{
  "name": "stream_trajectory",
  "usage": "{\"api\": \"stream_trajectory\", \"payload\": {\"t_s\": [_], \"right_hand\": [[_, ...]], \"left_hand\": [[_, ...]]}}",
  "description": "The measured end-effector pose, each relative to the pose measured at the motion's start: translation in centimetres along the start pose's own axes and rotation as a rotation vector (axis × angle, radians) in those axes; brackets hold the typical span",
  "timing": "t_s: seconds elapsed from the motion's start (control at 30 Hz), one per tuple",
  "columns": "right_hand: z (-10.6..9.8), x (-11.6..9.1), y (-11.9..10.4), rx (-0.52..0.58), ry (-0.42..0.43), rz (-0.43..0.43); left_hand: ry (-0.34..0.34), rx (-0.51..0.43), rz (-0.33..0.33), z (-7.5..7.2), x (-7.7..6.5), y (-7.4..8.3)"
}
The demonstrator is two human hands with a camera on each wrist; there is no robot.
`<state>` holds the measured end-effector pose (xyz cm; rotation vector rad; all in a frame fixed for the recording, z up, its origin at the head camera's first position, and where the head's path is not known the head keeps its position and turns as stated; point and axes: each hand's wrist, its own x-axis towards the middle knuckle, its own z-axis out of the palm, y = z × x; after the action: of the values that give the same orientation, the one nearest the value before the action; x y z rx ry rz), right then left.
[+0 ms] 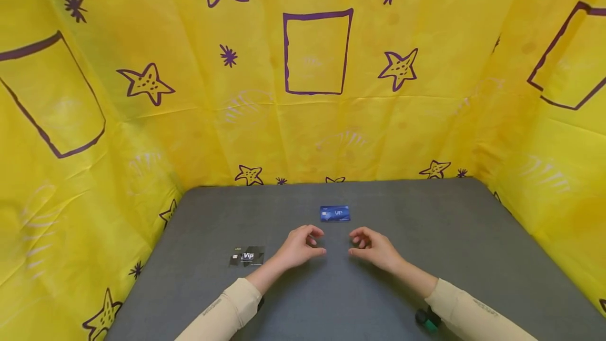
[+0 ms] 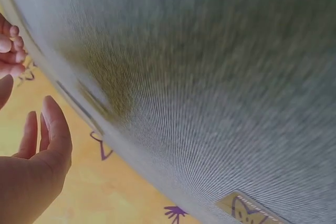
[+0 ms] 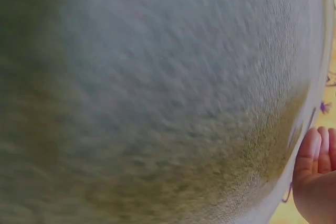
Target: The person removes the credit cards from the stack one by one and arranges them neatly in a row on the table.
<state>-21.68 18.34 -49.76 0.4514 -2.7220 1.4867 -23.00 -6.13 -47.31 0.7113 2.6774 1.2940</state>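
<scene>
Over grey table [image 1: 331, 304], I see left hand [image 1: 299, 245] and right hand [image 1: 376, 248] facing each other, apart, both loosely curved, gripping nothing. Just beyond, between them: blue VIP card [image 1: 335, 213], lying flat. Left of left hand: black Vip card [image 1: 246, 257]. Behind table: yellow cloth [image 1: 317, 120] printed with purple starfish [image 1: 398, 70].

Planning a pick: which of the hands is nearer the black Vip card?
Left: the left hand is just right of the black card; the right hand is farther right.
</scene>
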Motion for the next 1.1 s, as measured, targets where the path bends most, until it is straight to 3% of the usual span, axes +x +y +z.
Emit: {"api": "stream_trajectory", "payload": {"t_s": [0.27, 0.47, 0.8, 1.1], "right_hand": [[0.1, 2.1, 0.0, -0.007, 0.007, 0.062], [0.2, 3.6, 0.5, -0.046, 0.057, 0.081], [-0.1, 6.0, 1.4, -0.113, 0.118, 0.093], [-0.3, 7.7, 2.2, -0.205, 0.11, 0.06]], "left_hand": [[0.025, 0.025, -0.044, -0.2, 2.1, -0.4], [0.042, 0.029, -0.092, 0.2, 3.6, -1.0], [0.101, 0.025, -0.122, 0.3, 6.0, -1.6], [0.121, 0.02, -0.168, 0.6, 7.5, -2.6]]}}
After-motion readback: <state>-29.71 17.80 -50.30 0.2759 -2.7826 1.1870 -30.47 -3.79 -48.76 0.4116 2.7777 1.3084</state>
